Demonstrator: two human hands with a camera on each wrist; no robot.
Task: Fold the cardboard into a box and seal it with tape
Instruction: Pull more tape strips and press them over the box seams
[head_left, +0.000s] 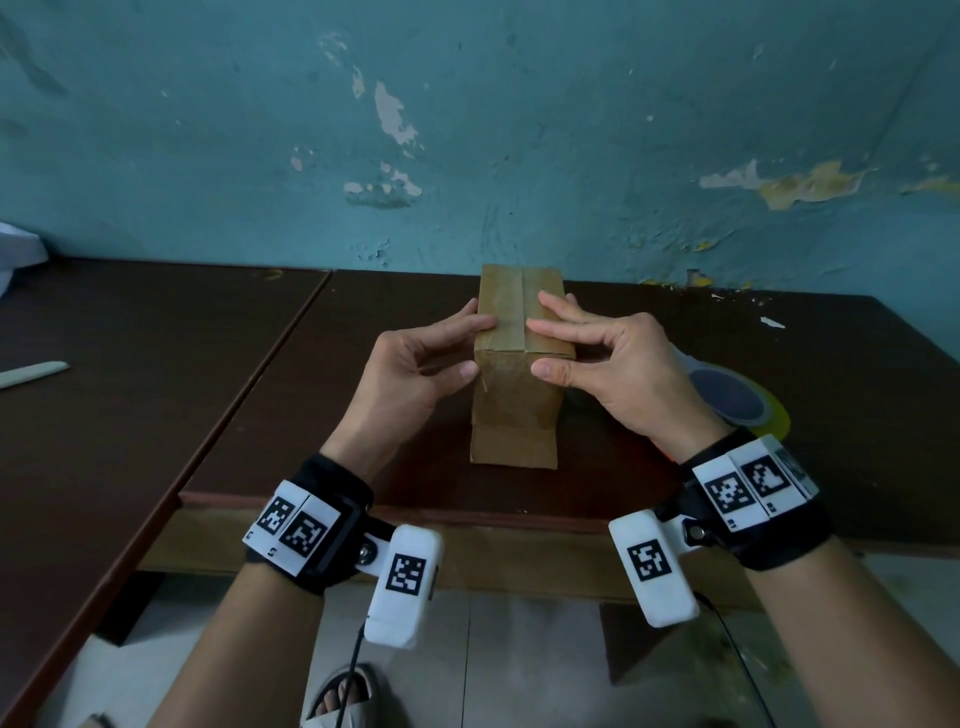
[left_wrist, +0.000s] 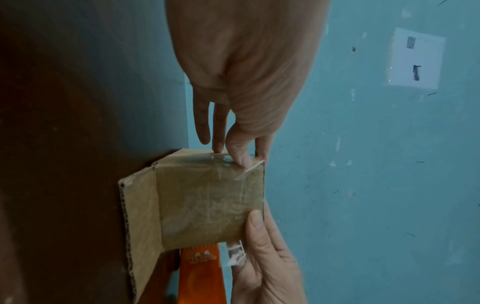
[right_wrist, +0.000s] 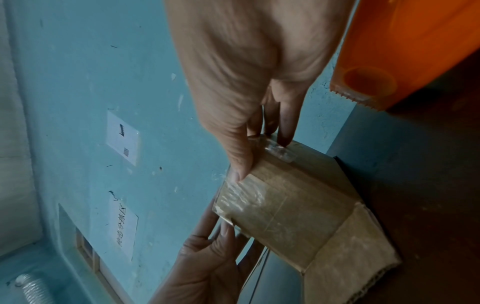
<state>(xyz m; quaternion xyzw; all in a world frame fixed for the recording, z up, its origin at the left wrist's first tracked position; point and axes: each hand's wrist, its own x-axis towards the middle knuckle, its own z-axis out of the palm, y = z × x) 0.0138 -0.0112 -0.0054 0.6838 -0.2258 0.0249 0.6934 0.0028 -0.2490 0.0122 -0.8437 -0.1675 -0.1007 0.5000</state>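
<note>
A small brown cardboard box (head_left: 514, 400) stands upright on the dark table (head_left: 311, 415), with clear tape (right_wrist: 241, 197) over its top seam and down its near face. My left hand (head_left: 480, 347) lies with straight fingers on the box top and its thumb (left_wrist: 242, 162) pressing the tape at the top left edge. My right hand (head_left: 537, 348) mirrors it, fingers on the top and thumb (right_wrist: 240, 174) on the near face at the right. A bottom flap (head_left: 511, 447) sticks out toward me. The box (left_wrist: 207, 205) shows wrinkled tape in the left wrist view.
A tape roll in an orange dispenser (head_left: 737, 397) lies just right of the box, behind my right wrist. A pale flat strip (head_left: 31, 373) rests on the left table. The peeling blue wall (head_left: 467, 130) is close behind the box. The table's front edge (head_left: 415, 512) runs below my wrists.
</note>
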